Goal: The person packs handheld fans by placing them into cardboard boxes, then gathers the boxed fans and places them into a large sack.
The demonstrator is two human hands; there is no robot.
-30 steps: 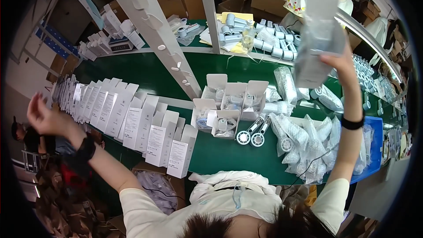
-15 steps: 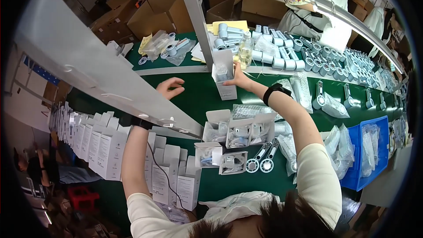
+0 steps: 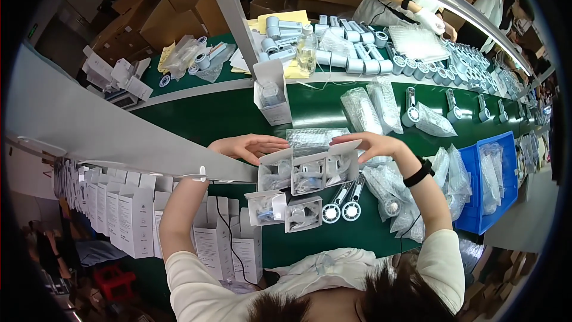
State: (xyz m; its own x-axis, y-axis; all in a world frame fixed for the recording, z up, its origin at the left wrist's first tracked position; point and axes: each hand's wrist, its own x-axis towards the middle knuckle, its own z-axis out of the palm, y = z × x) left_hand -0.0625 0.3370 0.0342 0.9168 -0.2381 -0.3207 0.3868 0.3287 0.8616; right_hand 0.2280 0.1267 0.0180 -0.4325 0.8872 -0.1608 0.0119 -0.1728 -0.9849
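My left hand (image 3: 253, 146) has its fingers stretched out beside the upper left corner of a cluster of small open white boxes (image 3: 308, 180). Opposite it, my right hand (image 3: 374, 144) spreads its fingers and thumb around the upper right corner, by a raised flap (image 3: 325, 154); whether it touches the box cannot be told. Clear bags with small parts fill these boxes. Behind them lies a bubble-wrapped packet (image 3: 316, 137). Farther back, a tall open white box (image 3: 274, 111) stands with a bagged item in its top. Two handheld fans (image 3: 350, 210) lie right of the cluster.
Tall white cartons (image 3: 132, 223) line the left. A grey metal post (image 3: 229, 12) and beam (image 3: 107, 125) cross the bench. Bubble-wrapped packets (image 3: 384, 188) and a blue bin (image 3: 471, 188) are at right. Beyond the ledge are pale blue fans (image 3: 363, 62), a bottle (image 3: 306, 53) and a gloved co-worker's hand (image 3: 430, 22).
My right hand has let go of the tall white box, which stays at the back, and has come down to the cluster. My left hand has moved right and nearer, to the cluster's left side.
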